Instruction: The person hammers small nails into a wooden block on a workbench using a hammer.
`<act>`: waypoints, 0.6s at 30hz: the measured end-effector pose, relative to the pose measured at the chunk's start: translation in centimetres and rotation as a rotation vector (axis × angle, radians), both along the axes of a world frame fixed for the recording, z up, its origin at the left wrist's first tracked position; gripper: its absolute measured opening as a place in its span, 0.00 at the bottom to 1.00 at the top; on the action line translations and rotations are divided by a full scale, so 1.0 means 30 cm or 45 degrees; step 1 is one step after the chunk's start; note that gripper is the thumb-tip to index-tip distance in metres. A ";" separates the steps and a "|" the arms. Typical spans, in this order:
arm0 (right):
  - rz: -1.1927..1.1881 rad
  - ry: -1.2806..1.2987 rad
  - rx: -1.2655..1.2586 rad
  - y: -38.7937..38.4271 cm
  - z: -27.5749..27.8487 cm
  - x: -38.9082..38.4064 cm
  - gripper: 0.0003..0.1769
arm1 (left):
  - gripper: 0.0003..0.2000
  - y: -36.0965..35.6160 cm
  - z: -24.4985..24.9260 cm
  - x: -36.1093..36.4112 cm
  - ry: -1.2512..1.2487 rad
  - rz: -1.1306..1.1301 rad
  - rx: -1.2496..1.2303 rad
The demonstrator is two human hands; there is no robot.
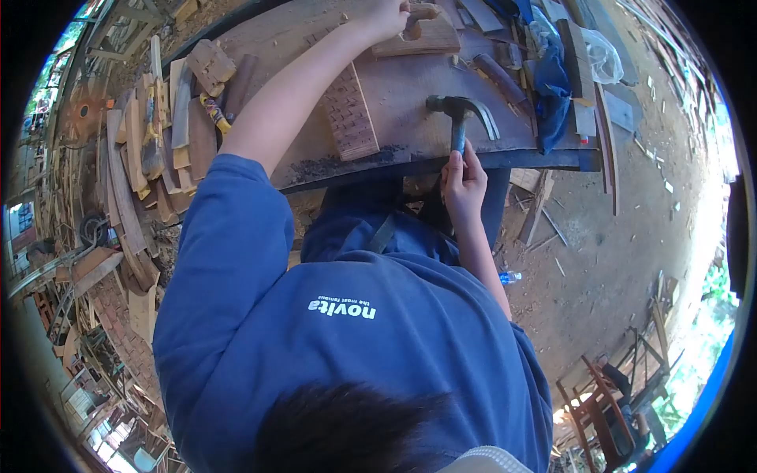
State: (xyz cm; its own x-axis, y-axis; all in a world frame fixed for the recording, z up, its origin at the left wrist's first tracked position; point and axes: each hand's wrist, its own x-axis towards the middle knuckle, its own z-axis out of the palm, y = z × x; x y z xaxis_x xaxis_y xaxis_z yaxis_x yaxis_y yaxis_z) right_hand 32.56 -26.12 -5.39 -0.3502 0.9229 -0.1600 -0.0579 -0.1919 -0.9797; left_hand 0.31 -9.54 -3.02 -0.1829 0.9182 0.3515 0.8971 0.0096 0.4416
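Note:
At the far side of the bench, my left hand (384, 19) is closed at the top of what looks like a wooden hand plane (430, 42); the frame's edge cuts off part of the fingers. My right hand (465, 183) is wrapped round the handle of a claw hammer (456, 106) at the bench's near edge. The hammer's dark head lies over the bench top, its claw curving to the right. Between my arms, a wooden board (351, 118) with rows of short notches lies on the bench, partly hidden by my left forearm.
Scrap wood (142, 150) is piled along the bench's left end. To the right lie a dark blue cloth (554, 94), a clear plastic bag (603, 57) and several wood strips. A bottle (511, 277) shows beside my right arm, and a wooden chair (599, 414) is behind.

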 end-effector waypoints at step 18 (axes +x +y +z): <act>0.073 -0.015 0.008 -0.005 0.034 -0.008 0.23 | 0.06 -1.038 0.938 0.362 -1.424 -1.470 0.669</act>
